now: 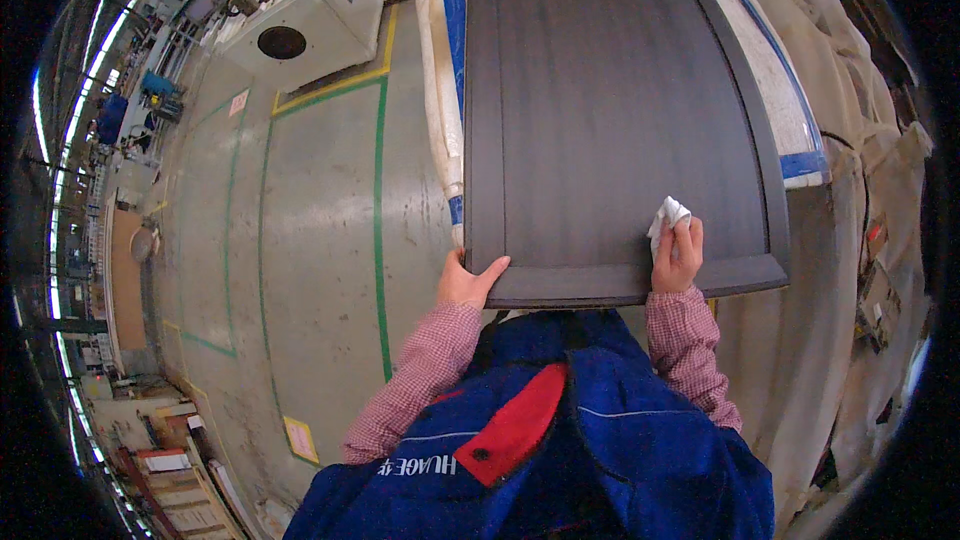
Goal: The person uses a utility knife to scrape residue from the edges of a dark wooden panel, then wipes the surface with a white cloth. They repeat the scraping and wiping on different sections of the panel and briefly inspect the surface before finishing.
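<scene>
A dark wood-grain framed panel (600, 112), like a cabinet door, lies flat before me. My left hand (469, 281) grips the panel's near left corner, its thumb on top and the fingers over the side edge. In my right hand (677, 255) is a crumpled white cloth (667, 221), pinched between the fingers and resting on the panel near its front right part. The panel's underside is hidden.
Beneath the panel, a padded support with blue edging (802, 165) shows on both sides. Beige cloth covers (832, 75) hang at the right. A white machine cabinet (322, 15) stands on the floor at the upper left, by green and yellow floor lines.
</scene>
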A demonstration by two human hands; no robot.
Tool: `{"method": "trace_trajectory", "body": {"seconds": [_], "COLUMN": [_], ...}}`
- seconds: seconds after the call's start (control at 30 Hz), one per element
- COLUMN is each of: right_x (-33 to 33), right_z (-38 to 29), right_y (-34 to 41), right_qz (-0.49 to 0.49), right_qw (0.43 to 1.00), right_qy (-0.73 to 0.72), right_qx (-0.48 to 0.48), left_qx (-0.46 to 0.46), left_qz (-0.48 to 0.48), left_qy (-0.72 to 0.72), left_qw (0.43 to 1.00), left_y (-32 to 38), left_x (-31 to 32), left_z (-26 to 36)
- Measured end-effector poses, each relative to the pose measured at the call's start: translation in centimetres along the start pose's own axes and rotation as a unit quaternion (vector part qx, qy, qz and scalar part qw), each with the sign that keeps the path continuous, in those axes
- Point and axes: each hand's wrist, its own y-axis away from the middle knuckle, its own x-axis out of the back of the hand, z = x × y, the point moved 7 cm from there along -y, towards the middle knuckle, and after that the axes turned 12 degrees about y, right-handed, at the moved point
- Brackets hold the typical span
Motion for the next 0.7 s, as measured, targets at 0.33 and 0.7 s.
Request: {"method": "trace_trajectory", "body": {"seconds": [0.33, 0.7], "right_x": [-0.5, 1.3], "right_z": [0.3, -5.2], "right_y": [0.4, -4.5], "right_qz": [-0.016, 0.042], "right_qw": [1.000, 0.996], "right_qy": [0.012, 0.065], "right_qx": [-0.007, 0.040], "left_qx": [-0.042, -0.066], "left_qz": [-0.121, -0.059], "left_qy": [0.211, 0.294], "left_qw": [0.969, 0.952], "left_y": [0.6, 2.7], "left_x": [0.2, 4.4], "left_z": [-2.6, -8.3]}}
